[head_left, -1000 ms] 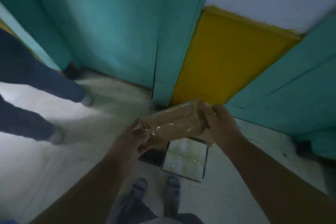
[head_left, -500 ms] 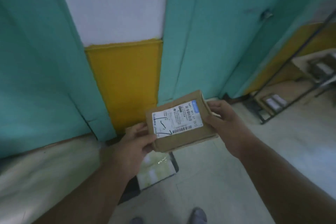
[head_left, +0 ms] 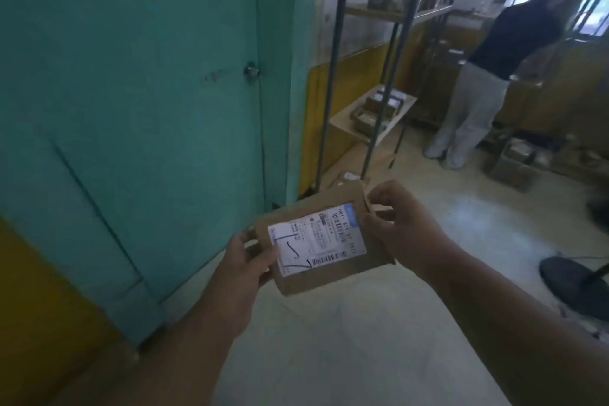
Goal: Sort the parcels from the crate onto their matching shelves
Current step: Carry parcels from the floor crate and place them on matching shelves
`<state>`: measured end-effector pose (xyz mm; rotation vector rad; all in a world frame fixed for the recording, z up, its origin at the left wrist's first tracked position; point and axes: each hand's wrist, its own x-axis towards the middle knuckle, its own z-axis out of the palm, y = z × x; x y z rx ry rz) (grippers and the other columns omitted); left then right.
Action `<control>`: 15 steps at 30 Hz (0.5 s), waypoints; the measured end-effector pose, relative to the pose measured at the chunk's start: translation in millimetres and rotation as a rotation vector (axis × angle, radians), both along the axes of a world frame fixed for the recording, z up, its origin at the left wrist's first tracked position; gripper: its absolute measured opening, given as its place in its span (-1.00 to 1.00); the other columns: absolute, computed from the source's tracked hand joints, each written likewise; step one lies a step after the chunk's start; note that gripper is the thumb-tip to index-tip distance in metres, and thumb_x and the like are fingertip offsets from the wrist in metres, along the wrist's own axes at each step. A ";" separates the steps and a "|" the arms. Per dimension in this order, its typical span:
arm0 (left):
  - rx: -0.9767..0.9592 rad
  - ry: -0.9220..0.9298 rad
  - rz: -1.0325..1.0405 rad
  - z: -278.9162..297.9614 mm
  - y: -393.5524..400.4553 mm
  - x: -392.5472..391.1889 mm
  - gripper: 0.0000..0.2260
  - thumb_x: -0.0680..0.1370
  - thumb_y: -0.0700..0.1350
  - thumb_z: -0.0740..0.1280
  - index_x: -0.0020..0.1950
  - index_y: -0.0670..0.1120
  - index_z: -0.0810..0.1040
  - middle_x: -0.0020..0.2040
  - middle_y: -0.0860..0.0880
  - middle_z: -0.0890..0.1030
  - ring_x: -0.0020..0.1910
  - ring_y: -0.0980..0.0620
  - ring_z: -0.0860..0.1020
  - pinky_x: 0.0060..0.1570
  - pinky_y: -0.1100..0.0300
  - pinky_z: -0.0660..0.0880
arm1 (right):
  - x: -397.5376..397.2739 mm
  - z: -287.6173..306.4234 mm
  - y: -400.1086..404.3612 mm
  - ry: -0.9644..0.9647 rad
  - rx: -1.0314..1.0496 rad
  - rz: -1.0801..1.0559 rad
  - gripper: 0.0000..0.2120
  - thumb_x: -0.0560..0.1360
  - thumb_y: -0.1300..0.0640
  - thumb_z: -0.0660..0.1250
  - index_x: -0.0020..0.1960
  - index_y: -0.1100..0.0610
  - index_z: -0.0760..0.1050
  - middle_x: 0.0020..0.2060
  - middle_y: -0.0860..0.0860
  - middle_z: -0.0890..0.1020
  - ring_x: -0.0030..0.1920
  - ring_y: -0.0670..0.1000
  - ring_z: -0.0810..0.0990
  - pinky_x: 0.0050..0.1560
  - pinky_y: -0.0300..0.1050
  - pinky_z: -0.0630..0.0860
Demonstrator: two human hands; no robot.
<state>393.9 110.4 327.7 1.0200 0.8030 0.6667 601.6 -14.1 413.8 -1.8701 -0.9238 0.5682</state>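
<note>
The left hand point(head_left: 245, 269) pinches the parcel's point(head_left: 321, 247) near-left corner; the right hand point(head_left: 400, 224) clasps its far edge. It sits mid-air, label point(head_left: 316, 242) up. Best practice: read the code steadily before walking to the metal-framed shelves point(head_left: 374, 122) at one o'clock. Flat, matte brown cardboard; glossy white sticker.
</note>
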 end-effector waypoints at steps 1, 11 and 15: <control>0.013 0.014 -0.018 0.6 3.8 24.0 -0.67 0.54 -0.29 0.40 0.27 -0.13 0.47 0.17 -0.19 0.67 0.05 -0.10 0.68 0.10 -0.07 0.56 | 21.7 7.7 0.2 -0.030 -0.016 0.009 -0.87 0.53 0.04 0.41 0.02 -0.13 0.49 0.00 -0.09 0.63 -0.09 -0.03 0.69 -0.31 -0.13 0.64; 0.049 0.129 -0.393 7.5 82.5 210.9 -0.23 0.21 -0.01 0.62 0.39 0.09 0.46 0.17 -0.05 0.69 0.14 -0.14 0.66 0.27 -0.22 0.51 | 198.2 20.2 74.2 -0.240 -0.149 -0.095 -0.86 0.53 -0.09 0.39 0.05 -0.11 0.49 -0.17 -0.21 0.58 -0.25 -0.23 0.56 -0.43 -0.42 0.36; 0.013 0.118 -0.417 2.5 112.4 307.6 -0.32 0.22 -0.08 0.62 0.31 0.10 0.51 0.14 -0.05 0.70 0.16 -0.14 0.65 0.26 -0.20 0.51 | 262.1 -7.1 84.3 -0.093 -0.149 -0.366 -0.55 0.50 -0.15 0.42 0.31 -0.10 0.37 0.01 -0.14 0.59 -0.15 -0.17 0.57 -0.33 -0.26 0.44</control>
